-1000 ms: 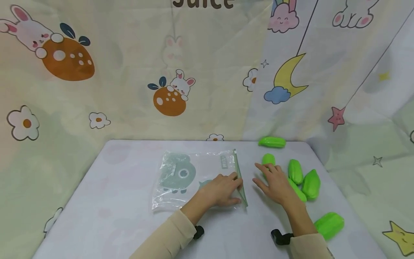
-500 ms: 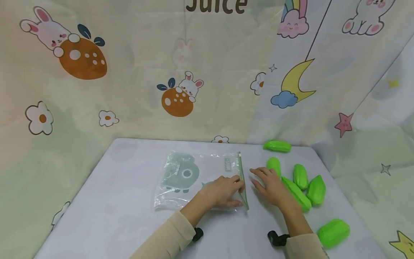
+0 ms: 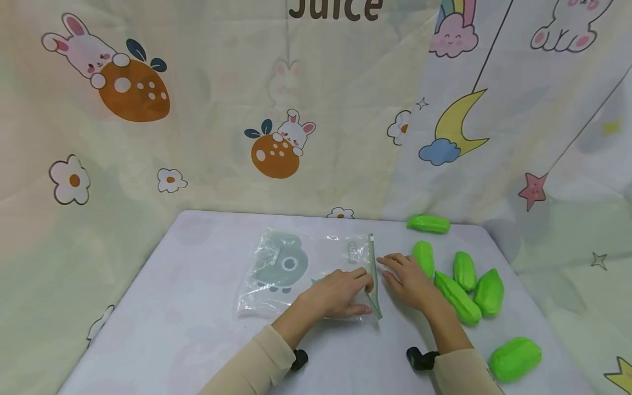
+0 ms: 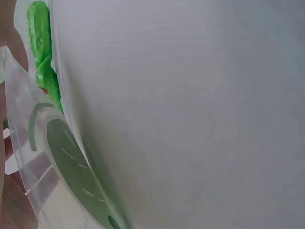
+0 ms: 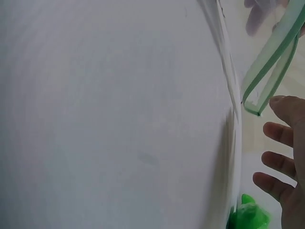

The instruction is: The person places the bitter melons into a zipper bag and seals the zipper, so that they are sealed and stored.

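Head view: the clear bag (image 3: 291,266) lies flat on the bench (image 3: 187,285); the left hand (image 3: 340,293) rests over it, fingers curled round its green rim (image 3: 372,258). The right hand (image 3: 407,280) is spread beside the rim, six green vegetables (image 3: 490,292) lying rightward. Left wrist view: bag plastic partly covers the left fingers. Right wrist view: rim parted, right thumb at its corner, contact unclear.

Cartoon-printed cloth (image 3: 345,109) behind and beside the white table (image 3: 153,302) suggests a screened booth.
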